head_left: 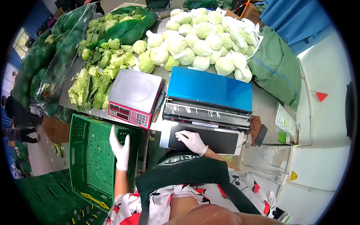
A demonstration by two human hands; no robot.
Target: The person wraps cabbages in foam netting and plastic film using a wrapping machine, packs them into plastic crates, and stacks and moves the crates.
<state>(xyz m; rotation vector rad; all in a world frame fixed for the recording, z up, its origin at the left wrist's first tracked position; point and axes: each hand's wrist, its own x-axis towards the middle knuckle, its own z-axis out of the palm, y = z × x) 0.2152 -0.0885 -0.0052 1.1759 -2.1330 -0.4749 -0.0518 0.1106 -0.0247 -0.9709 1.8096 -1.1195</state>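
Note:
My left hand [120, 149], in a white glove, is raised over the near side of a green plastic crate [73, 150]. Its thumb stands apart from the fingers, and it holds nothing. Also gloved in white, my right hand [193, 142] lies on the black plate [223, 141] at the front of a blue-topped film-wrapping machine [210, 88]. Its fingers are loosely bent and slightly apart, with nothing visible in them. Left of the machine stands a weighing scale [135, 90] with a red front, keypad and bare metal pan.
Net-wrapped cabbages [202, 39] are heaped at the back of the table. Loose cabbage leaves [90, 88] lie left of the scale. Green net sacks [127, 30] stand behind, a green bag [275, 65] at right. More green crates [48, 195] are stacked at lower left.

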